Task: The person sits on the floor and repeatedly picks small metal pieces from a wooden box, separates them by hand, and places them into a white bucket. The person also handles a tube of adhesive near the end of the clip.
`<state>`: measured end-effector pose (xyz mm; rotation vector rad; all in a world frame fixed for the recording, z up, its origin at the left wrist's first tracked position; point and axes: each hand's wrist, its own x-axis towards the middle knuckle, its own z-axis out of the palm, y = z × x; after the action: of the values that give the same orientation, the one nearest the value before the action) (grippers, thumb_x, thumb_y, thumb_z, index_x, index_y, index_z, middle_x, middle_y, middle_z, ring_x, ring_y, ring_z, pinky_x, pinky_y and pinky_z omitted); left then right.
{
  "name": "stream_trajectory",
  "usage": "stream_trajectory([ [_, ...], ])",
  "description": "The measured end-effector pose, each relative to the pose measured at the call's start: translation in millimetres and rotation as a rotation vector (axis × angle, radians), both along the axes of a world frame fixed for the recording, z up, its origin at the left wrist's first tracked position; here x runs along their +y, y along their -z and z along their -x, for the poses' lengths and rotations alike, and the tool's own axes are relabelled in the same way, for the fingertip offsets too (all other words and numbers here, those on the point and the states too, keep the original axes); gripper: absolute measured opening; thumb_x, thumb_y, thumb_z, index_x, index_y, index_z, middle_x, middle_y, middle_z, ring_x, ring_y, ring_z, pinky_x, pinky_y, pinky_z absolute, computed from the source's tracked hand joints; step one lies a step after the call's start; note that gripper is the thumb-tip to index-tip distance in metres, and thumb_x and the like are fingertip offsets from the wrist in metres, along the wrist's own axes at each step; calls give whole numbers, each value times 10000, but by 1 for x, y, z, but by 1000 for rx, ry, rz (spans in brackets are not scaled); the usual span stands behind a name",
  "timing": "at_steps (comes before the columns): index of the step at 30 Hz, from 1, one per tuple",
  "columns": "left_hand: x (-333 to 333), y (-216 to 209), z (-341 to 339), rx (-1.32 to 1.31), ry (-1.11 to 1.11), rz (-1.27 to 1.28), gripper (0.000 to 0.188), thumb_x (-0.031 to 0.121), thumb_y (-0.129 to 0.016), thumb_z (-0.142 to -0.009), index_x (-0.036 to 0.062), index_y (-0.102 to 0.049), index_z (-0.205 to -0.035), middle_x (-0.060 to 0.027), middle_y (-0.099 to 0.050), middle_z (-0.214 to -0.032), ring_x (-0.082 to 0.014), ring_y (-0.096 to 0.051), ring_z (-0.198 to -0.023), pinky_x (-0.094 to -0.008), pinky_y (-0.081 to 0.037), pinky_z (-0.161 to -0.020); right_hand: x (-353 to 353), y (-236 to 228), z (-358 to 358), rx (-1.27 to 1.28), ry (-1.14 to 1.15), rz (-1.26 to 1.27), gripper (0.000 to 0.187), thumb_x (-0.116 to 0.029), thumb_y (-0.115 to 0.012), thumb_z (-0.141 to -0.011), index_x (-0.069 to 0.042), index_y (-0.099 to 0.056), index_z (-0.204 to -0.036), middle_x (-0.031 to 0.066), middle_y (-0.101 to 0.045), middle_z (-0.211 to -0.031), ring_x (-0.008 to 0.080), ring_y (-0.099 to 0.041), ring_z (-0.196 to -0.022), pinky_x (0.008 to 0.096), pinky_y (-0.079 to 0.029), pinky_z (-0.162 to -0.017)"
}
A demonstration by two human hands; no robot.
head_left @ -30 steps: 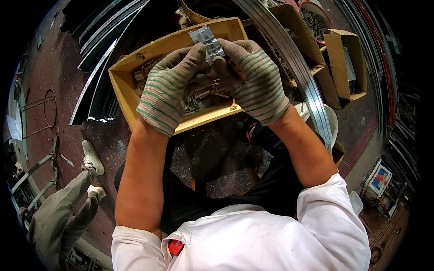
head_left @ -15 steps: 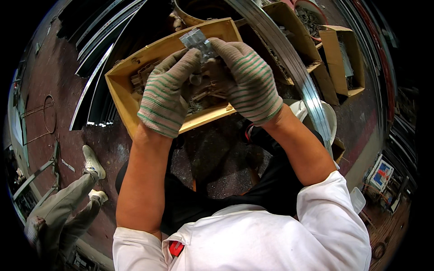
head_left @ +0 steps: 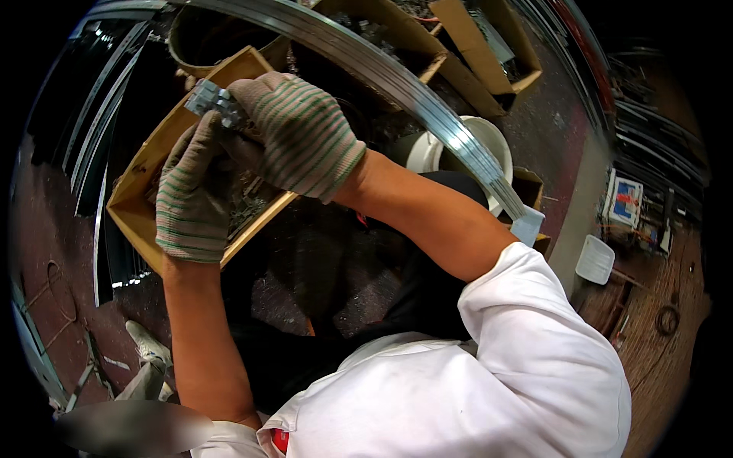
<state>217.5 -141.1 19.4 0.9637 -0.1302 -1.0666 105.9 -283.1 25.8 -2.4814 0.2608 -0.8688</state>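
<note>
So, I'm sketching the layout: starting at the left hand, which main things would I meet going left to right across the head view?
Gloved left hand, gloved right hand, white bucket, white tray, dark ring.

workshop, long metal strips [head_left: 458, 140], wooden crate [head_left: 146, 159], cardboard box [head_left: 467, 47]

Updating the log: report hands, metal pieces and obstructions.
Left hand and right hand, both gloved, pinching small silver metal pieces. Hands over wooden box. Long metal strips off to the right, clear of both hands.
</note>
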Motion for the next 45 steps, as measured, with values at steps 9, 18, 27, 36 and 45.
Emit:
stream_trajectory([
  [9,-18,-14,5,1,79,6,374,248,-645,-1038,-34,-645,-1284,-58,-700,-950,-99,-633,-806,-235,-578,-775,-68,-31,72,29,280,-1,314,-332,-734,-916,-34,-698,-1009,127,-725,-882,262,-711,-817,392,-593,-744],
  [18,-8,-4,3,-211,75,-99,356,287,-650,-1030,30,-692,-1273,-48,-721,-997,-126,-691,-872,-234,-562,-749,-108,-19,320,613,1221,-367,496,-473,-727,-875,-24,-754,-1085,156,-773,-942,273,-741,-895,406,-557,-829],
  [27,-13,-8,2,-224,58,-167,346,237,-642,-1037,19,-663,-1305,-74,-717,-1160,-117,-688,-968,-250,-600,-828,-121,63,416,881,1372,-644,578,-523,-703,-834,-76,-746,-1198,188,-749,-1017,307,-717,-970,421,-540,-891],
  [36,-15,-7,-3,-281,118,-204,378,274,-630,-1045,11,-657,-1315,-43,-718,-1030,-105,-689,-930,-234,-584,-840,-120,85,431,601,1226,-860,630,-368,-753,-894,-18,-599,-1395,130,-741,-1046,160,-704,-813,327,-579,-703],
  [45,-13,-4,-2,-317,118,-228,382,298,-610,-1053,40,-661,-1330,-32,-717,-1063,-101,-678,-1005,-233,-560,-887,-126,84,422,478,1197,-1007,522,-38,-627,-930,-65,-543,-1444,92,-706,-1023,138,-691,-772,254,-575,-577],
])
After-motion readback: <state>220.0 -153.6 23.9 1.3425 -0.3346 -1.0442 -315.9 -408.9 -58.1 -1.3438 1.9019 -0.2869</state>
